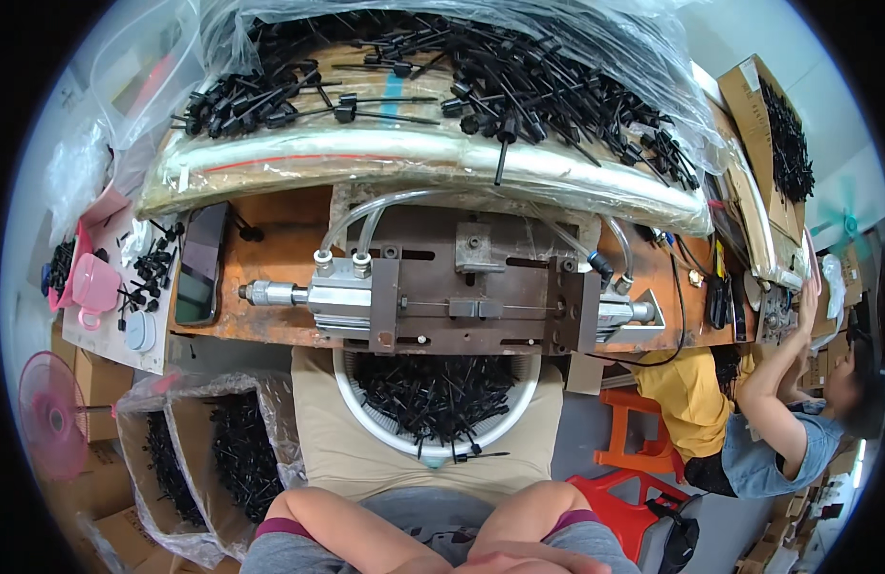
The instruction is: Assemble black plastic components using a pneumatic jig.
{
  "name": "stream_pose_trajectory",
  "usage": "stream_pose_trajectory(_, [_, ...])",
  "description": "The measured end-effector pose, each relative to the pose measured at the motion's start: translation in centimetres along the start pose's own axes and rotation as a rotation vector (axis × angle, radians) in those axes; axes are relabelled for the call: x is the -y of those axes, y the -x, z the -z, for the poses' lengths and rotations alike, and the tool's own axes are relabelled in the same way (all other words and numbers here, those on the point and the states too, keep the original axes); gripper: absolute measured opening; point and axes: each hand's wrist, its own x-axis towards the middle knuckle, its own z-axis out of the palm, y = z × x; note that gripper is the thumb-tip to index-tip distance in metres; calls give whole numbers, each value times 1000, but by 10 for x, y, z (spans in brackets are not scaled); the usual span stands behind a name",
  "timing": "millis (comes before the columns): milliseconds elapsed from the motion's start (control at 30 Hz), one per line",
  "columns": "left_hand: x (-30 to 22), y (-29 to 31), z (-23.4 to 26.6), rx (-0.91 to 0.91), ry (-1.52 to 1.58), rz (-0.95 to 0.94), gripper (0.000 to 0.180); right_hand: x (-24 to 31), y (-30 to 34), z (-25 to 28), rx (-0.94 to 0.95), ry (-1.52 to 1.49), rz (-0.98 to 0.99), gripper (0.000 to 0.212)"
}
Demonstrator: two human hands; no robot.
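Both my forearms are folded in toward my body at the lower edge. My left hand (pixel 533 562) lies across near my right forearm, cut off by the picture's edge, with fingers stretched to the right and nothing seen in them. My right hand is out of sight. In front of me is a brown metal fixture (pixel 433 327) with a pneumatic cylinder (pixel 341 308) on its left and another cylinder (pixel 622 311) on its right. A small metal block sits midway along its thin rod. On my lap, below the fixture, rests a white round basket (pixel 343 402) full of black plastic stemmed parts (pixel 438 392).
Black parts (pixel 557 86) heap on a plastic-wrapped board (pixel 414 158) behind the fixture. At left are a phone (pixel 201 263), a pink cup (pixel 95 284), a pink fan (pixel 52 416) and lined boxes (pixel 189 450). A co-worker (pixel 787 430) sits right, near red stools (pixel 619 507).
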Motion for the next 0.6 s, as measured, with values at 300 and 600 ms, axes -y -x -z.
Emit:
stream_pose_trajectory(300, [9, 17, 89, 228, -713, -50, 38, -60, -50, 31, 29, 683, -110, 23])
stream_pose_trajectory(600, [-47, -66, 72, 821, -1041, -128, 25, -156, -146, 40, 329, 907, -157, 28])
